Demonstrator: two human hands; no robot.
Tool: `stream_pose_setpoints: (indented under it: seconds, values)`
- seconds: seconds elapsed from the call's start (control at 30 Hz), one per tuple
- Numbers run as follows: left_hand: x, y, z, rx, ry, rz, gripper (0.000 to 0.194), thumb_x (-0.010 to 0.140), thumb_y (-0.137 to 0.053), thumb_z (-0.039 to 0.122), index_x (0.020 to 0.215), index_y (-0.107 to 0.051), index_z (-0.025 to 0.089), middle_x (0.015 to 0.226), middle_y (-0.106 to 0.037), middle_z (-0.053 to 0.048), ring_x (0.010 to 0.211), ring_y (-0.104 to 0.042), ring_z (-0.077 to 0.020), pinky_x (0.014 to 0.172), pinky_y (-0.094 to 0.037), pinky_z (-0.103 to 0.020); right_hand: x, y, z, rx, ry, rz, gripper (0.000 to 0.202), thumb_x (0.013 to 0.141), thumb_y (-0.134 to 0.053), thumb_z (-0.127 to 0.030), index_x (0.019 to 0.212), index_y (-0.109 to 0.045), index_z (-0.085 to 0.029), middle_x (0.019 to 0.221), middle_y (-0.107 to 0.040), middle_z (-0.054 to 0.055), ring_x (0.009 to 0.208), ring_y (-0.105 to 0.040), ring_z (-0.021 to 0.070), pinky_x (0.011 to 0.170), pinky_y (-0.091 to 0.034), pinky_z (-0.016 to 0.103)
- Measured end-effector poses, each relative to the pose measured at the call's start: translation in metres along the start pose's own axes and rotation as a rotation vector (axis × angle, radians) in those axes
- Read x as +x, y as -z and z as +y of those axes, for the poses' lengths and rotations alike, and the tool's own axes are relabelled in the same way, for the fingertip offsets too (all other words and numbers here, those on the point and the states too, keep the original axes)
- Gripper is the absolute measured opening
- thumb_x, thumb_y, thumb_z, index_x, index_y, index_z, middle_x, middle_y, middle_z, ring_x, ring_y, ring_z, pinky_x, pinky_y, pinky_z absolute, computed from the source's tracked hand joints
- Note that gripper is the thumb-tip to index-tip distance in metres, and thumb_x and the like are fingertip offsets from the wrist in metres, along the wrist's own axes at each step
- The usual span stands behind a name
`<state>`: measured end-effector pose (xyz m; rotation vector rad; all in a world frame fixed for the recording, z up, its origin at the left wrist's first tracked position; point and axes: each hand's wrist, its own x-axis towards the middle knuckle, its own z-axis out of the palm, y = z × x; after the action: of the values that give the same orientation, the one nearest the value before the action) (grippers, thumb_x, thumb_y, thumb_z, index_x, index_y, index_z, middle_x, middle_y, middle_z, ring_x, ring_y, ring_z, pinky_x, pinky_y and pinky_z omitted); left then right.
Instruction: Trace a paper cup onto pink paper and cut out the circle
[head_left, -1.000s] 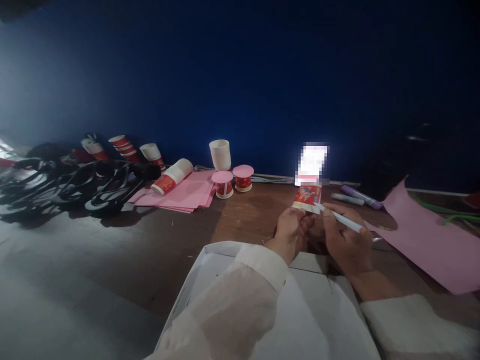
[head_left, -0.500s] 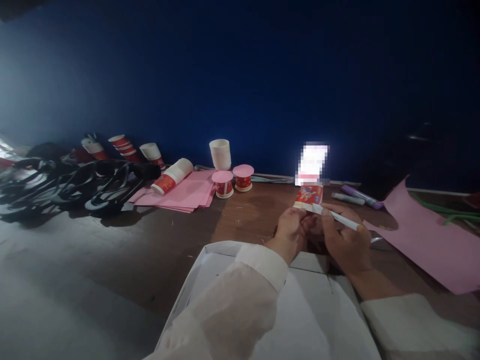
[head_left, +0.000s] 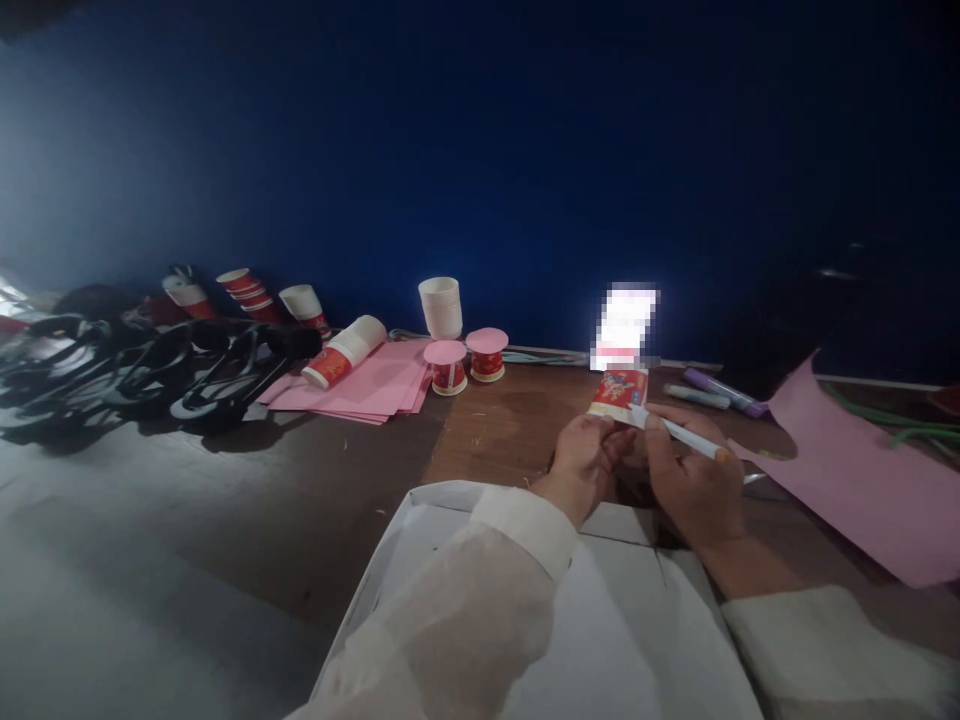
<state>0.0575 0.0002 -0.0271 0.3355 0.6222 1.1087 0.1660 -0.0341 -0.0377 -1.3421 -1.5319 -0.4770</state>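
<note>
A red paper cup (head_left: 619,388) with a printed picture is gripped near its pale rim by my left hand (head_left: 583,462). My right hand (head_left: 694,490) is closed round a white pen (head_left: 691,438) with an orange end, its tip against or very close to the cup's rim. Just behind the cup stands a bright, pixelated screen (head_left: 626,325). To the left, two red cups (head_left: 449,377) (head_left: 487,367) stand with pink paper discs on top. The fingertips under the cup are partly hidden.
Pink sheets (head_left: 360,393) lie at the left with stacked cups (head_left: 345,352) on them. White cups (head_left: 441,308) stand behind. Black straps (head_left: 217,380) are far left. A purple marker (head_left: 724,392) and cut pink sheet (head_left: 862,480) lie right; a white box (head_left: 622,630) is in front.
The red cup has turned slightly in my left hand, and the pen in my right hand has shifted a little. Other things look the same.
</note>
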Motion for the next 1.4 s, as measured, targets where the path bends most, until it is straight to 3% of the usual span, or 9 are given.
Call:
stream_pose_setpoints:
  seconds: [0.37, 0.93, 1.4]
  values:
    - [0.0022, 0.0015, -0.0012, 0.017, 0.001, 0.039, 0.015, 0.080, -0.059, 0.003, 0.072, -0.064, 0.016, 0.073, -0.066, -0.003, 0.065, -0.062, -0.0117, 0.082, -0.055, -0.025, 0.0017, 0.0040, -0.0054, 0.047, -0.026, 0.024, 0.020, 0.099, -0.057, -0.029, 0.098, -0.075, -0.020, 0.095, -0.079, 0.011, 0.089, -0.075, 0.0257, 0.086, -0.059, 0.040]
    - [-0.0020, -0.0027, 0.0021, 0.026, 0.019, 0.059, 0.015, 0.077, -0.066, 0.004, 0.071, -0.062, 0.017, 0.075, -0.067, -0.004, 0.077, -0.070, -0.0160, 0.093, -0.055, -0.029, 0.0010, 0.0006, 0.0008, -0.003, 0.034, 0.016, 0.019, 0.098, -0.057, -0.028, 0.096, -0.073, -0.019, 0.092, -0.079, 0.011, 0.086, -0.075, 0.0259, 0.082, -0.060, 0.040]
    - [0.0003, 0.0021, -0.0007, -0.009, -0.017, -0.014, 0.016, 0.079, -0.057, 0.003, 0.075, -0.068, 0.015, 0.075, -0.068, -0.005, 0.068, -0.063, -0.0131, 0.082, -0.056, -0.026, 0.0001, 0.0024, -0.0043, 0.013, -0.018, 0.042, 0.020, 0.099, -0.057, -0.029, 0.099, -0.075, -0.020, 0.097, -0.079, 0.011, 0.091, -0.075, 0.0262, 0.086, -0.058, 0.041]
